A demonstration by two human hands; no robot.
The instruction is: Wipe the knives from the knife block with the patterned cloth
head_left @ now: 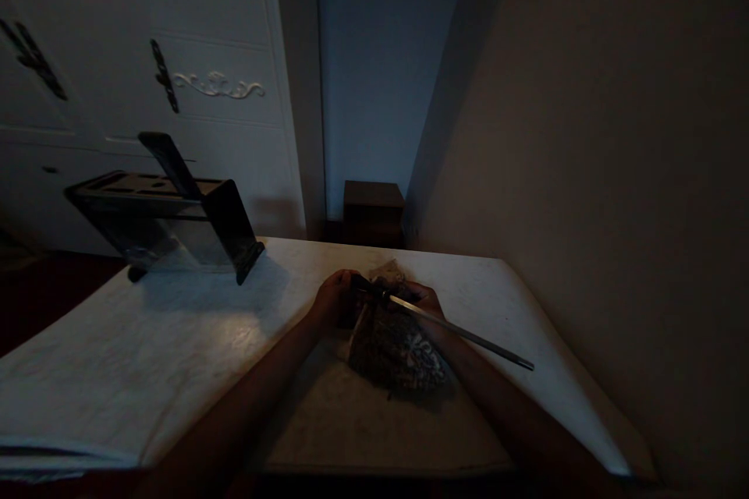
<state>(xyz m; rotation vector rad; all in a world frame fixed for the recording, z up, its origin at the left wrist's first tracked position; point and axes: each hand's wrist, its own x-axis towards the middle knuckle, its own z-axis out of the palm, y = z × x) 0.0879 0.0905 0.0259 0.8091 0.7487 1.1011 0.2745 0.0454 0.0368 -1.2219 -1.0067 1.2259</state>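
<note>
Over the table, a sharpening steel (468,335) slants down to the right, its long metal rod catching some light. My left hand (335,298) is closed around the end of its black handle. A dark patterned cloth (398,351) hangs beneath the handle, with part of it bunched up behind the handle. Gripping that cloth beside the handle and the start of the rod is my right hand (424,299); the rod partly hides its fingers. At the left of the table stands a knife block (175,238) with clear sides and a black-handled knife (169,164) in its top.
The pale table (234,327) runs along a plain wall (585,171) on the right. White cabinets (222,23) with dark handles rise behind the knife block. Beyond the table's far edge is a small brown box-like piece of furniture (374,207). The room is dim.
</note>
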